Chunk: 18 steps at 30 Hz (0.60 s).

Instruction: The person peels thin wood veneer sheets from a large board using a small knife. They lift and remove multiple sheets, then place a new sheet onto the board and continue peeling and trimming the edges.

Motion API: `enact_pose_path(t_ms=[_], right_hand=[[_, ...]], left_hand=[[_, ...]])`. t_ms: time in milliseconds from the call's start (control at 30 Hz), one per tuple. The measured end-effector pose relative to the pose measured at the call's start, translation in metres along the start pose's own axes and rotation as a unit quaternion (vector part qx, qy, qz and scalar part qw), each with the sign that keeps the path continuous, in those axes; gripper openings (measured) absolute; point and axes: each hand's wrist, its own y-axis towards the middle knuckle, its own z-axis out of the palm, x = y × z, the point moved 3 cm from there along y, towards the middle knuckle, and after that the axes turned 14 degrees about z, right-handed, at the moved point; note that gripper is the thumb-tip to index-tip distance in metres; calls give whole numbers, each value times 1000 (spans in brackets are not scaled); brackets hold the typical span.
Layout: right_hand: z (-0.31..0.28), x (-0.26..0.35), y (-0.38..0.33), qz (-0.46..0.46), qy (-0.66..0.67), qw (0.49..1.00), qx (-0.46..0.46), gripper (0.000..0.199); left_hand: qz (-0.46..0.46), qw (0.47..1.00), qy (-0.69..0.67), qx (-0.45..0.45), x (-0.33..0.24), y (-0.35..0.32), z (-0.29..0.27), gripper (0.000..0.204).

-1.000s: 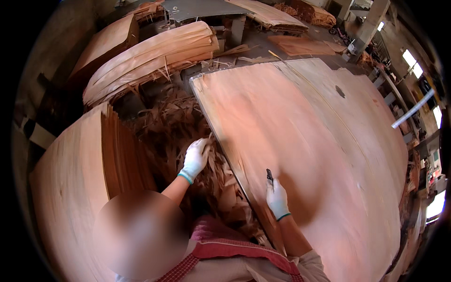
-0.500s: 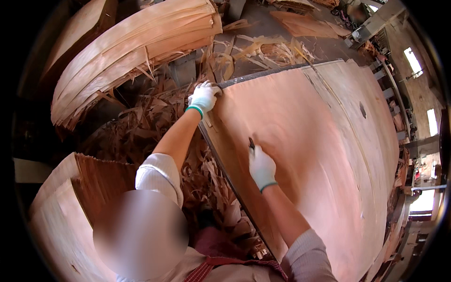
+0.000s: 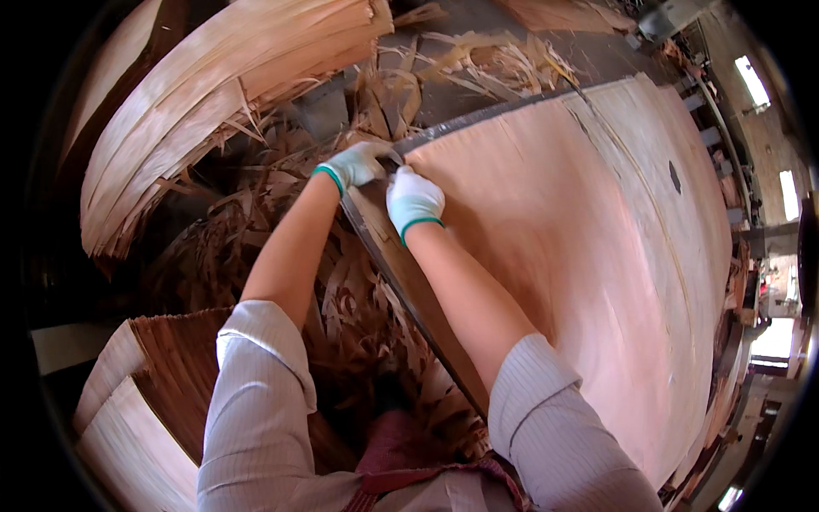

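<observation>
A wide, pale pinkish wood veneer sheet [image 3: 529, 230] lies on a dark-edged table [image 3: 490, 117]. My left hand [image 3: 355, 165], in a white glove with a green cuff, is closed at the sheet's far left corner, its fingers curled over the edge. Right beside it, my gloved right hand [image 3: 415, 200] is closed around a small dark hand tool [image 3: 391, 165], whose tip points at that corner. Most of the tool is hidden in the glove, and its exact kind does not show. The fingertips of both hands almost meet.
Torn veneer scraps [image 3: 256, 222] cover the floor left of the table. A curved veneer stack [image 3: 230, 94] stands far left, another stack [image 3: 141, 435] near left. Pale strips [image 3: 495, 68] lie beyond the table. The sheet has a dark hole [image 3: 675, 178] toward its right.
My right hand, with the dark tool, has moved from over the sheet's middle up and left to the corner beside my left hand. The left hand has shifted slightly there.
</observation>
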Motion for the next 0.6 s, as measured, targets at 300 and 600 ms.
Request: enact_pose_path(t_ms=[300, 600], right_hand=[[-77, -255, -217, 68, -96, 990, 75, 21], [-102, -378, -302, 85, -71, 994, 21, 13]], left_hand=[[35, 997, 46, -40, 46, -23, 1, 38], [245, 922, 288, -87, -241, -90, 307, 47]])
